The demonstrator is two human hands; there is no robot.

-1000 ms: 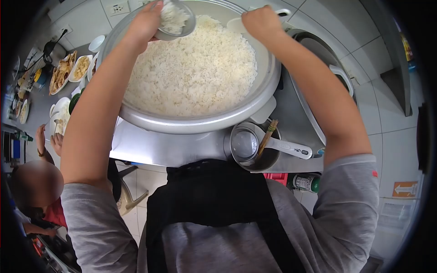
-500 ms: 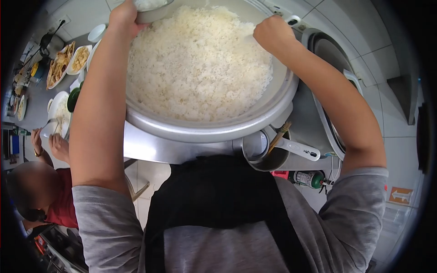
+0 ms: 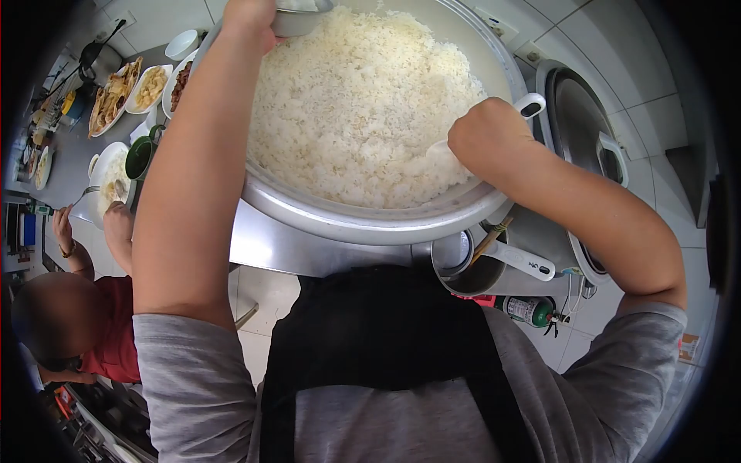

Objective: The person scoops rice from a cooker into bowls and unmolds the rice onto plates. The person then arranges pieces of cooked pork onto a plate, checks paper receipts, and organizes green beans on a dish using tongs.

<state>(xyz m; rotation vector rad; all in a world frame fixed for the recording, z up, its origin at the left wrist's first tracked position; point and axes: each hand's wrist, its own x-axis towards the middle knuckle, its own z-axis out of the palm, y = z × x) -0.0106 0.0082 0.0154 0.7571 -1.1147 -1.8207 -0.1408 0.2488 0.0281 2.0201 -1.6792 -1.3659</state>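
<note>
Paddle (image 3: pixel 441 160) tight in R hand (image 3: pixel 490 137), nearer pot (image 3: pixel 340 224) front vs. prev, L hand (image 3: pixel 252 18) round bowl (image 3: pixel 299 23).

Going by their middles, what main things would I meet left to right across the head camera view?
Browned food, left hand, held bowl, white rice, right hand, curved white handle.

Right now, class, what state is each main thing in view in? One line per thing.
Left hand: gripping bowl.
Bowl: held, partly out of frame, contents unclear.
Right hand: closed on white scoop.
White scoop: blade against rice.
Rice: heaped.
Large pot: uncovered, rice inside.
Small metal pot: uncovered, white-handled utensil inside.
Green cup: uncovered.
White dish: holding food.
</note>
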